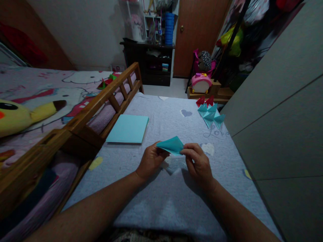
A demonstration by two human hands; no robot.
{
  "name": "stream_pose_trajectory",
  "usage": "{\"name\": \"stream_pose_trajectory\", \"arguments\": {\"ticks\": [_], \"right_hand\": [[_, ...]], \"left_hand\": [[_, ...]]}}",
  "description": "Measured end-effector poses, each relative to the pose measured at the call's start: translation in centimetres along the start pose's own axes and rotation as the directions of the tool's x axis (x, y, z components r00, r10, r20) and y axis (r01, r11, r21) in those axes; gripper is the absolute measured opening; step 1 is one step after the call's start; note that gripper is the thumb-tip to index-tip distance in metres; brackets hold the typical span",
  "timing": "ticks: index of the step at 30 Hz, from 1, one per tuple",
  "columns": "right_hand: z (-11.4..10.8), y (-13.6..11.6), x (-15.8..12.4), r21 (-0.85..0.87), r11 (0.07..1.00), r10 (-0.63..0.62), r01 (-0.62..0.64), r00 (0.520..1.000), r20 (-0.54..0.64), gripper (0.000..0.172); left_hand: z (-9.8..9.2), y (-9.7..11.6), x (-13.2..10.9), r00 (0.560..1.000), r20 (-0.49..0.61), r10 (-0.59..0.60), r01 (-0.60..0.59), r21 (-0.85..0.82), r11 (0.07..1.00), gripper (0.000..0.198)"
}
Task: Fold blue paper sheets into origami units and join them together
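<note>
A folded sheet of turquoise origami paper is held up over the bed between my two hands. My left hand pinches its left end, thumb and fingers closed on it. At the paper's right corner, my right hand grips the edge between thumb and fingertips. Beyond my left hand lies a flat stack of light blue square paper. Farther off to the right, several folded light blue paper pieces sit together, with red folded paper pieces just behind them.
The pale blue patterned bed sheet lies under everything. A wooden rail runs along the left, with a yellow plush toy on the bed beyond it. Grey cabinet panels rise on the right. A dark shelf stands at the back.
</note>
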State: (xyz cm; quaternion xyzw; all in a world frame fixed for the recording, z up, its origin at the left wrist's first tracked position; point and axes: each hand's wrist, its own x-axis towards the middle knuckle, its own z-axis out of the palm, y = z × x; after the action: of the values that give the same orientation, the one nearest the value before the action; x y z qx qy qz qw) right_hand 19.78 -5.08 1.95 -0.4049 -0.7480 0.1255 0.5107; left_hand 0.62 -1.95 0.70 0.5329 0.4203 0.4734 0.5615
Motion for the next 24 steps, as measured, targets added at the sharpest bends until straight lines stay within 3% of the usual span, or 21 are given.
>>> {"name": "stream_pose_trajectory", "arguments": {"ticks": [5,9,14,19,24], "right_hand": [[-0.3,-0.1,0.1,0.059,0.998,0.03,-0.033,0.998,0.048,0.033],[-0.4,-0.1,0.2,0.082,0.996,0.039,-0.043,0.998,0.051,0.031],[-0.3,0.2,0.0,0.182,0.975,0.12,-0.127,0.992,0.048,0.025],[0.1,0.3,-0.7,0.371,0.862,0.349,-0.346,0.935,0.063,0.018],[0.3,0.2,-0.5,0.508,0.772,0.412,-0.382,0.909,0.058,0.014]], "left_hand": [[-0.4,0.1,-0.1,0.999,0.037,0.032,-0.035,0.078,0.996,0.017],[-0.6,0.0,-0.2,0.998,0.065,-0.007,0.001,0.098,0.995,0.022],[-0.5,-0.3,-0.1,0.996,0.089,-0.019,0.008,0.122,0.993,0.016],[-0.2,0.0,0.0,0.994,0.103,-0.025,0.022,0.028,0.999,0.015],[0.0,0.3,0.1,0.995,0.09,-0.05,0.049,0.008,0.999,0.015]]}}
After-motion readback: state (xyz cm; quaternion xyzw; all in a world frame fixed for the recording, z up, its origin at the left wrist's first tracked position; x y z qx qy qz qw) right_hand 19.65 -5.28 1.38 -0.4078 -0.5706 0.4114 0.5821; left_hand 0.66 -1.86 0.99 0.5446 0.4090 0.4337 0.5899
